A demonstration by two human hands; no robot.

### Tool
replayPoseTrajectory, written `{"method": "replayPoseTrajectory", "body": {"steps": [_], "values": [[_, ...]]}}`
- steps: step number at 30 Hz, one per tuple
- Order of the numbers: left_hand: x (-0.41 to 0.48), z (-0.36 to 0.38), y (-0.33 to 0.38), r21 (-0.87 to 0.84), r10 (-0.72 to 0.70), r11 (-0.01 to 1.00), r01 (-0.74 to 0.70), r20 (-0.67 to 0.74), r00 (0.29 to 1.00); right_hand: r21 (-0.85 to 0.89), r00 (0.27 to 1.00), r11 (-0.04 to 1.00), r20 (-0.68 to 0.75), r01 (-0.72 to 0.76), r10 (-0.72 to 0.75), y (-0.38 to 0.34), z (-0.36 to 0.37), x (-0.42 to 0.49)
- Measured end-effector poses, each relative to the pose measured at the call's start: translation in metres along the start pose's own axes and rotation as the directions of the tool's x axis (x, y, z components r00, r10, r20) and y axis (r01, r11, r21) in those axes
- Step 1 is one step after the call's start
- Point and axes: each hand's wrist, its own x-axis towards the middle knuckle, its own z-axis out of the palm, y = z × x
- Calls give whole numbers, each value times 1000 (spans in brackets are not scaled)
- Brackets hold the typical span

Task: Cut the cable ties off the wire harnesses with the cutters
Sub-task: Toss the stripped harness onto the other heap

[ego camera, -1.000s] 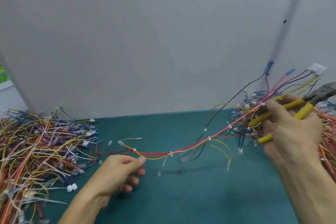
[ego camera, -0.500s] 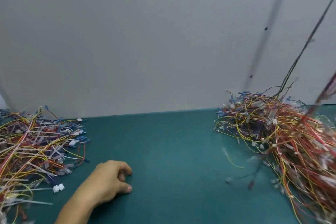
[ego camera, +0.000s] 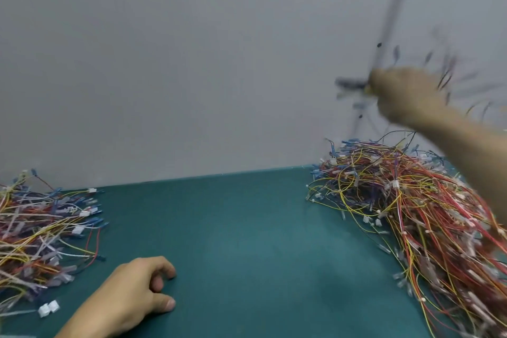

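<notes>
My right hand (ego camera: pixel 406 96) is raised high above the right pile, blurred by motion. It grips the cutters (ego camera: pixel 351 82), whose dark jaws stick out to the left with a bit of yellow handle showing at the fist. Blurred wires of a harness (ego camera: pixel 450 74) fan out around that hand; how they are held I cannot tell. My left hand (ego camera: pixel 137 293) rests on the green mat (ego camera: pixel 247 241) at the lower left with its fingers loosely curled and nothing in it.
A large pile of red and yellow wire harnesses (ego camera: pixel 411 214) covers the mat's right side. A second pile of harnesses and cut ties (ego camera: pixel 41 230) lies at the left, with a white connector (ego camera: pixel 48 309) beside it. A grey wall stands behind.
My left hand released the harness it pinched and dropped onto the mat. My right hand swung the harness and cutters off to the right, then came back up high above the right pile.
</notes>
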Motion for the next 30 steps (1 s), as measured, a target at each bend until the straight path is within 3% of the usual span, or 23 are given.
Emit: {"method": "replayPoseTrajectory", "body": {"steps": [4,9,12,14,19,26,28,30], "values": [[3,0,-1,-22,-8,1000,8,10,1000,-84,972,996,235,3,16,-25,78,-60],[6,0,-2,-4,-20,1000,20,23,1000,-108,979,994,204,22,0,-27,113,-68],[5,0,1,-6,-28,1000,28,28,999,-81,979,997,203,2,14,-31,98,-59],[3,0,3,-20,-26,999,27,23,999,-61,992,998,123,-5,13,-38,83,-58],[-1,1,9,1,-28,1000,28,4,1000,193,991,975,-92,114,-98,-103,28,-86],[-20,7,21,103,-48,994,49,-15,999,484,893,828,182,284,-412,-213,11,-189],[-27,8,21,110,-58,992,60,-21,998,513,862,807,225,291,-454,-228,10,-212],[-31,6,19,107,-75,991,77,-18,997,540,865,780,174,315,-470,-235,13,-228]]}}
